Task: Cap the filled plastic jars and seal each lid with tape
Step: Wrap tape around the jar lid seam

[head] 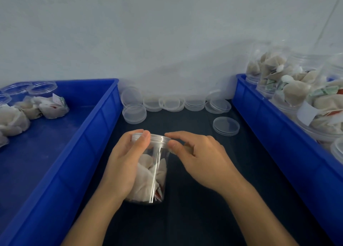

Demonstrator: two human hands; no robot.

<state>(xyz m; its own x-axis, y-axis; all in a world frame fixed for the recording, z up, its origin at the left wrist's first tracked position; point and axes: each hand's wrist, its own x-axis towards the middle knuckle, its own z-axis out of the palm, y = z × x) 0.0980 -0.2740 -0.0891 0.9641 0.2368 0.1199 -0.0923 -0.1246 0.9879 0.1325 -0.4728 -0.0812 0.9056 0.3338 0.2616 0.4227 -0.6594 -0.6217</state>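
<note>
Clear plastic jar [154,173] filled with white pouches, standing upright on the dark table [194,208] between two blue plastic crates [89,134], long axis vertical. Left hand [124,164] wraps the jar's left wall, thumb on the translucent round lid [157,140] seated at the mouth. Right hand [200,160] lies just right of the jar, forefinger and thumb pinching the lid's rim. Both hands touch it; the lid's axis matches the jar's, so a twist about the vertical likely follows. Spare clear lids [226,126] lie beyond. No tape roll is identifiable.
</note>
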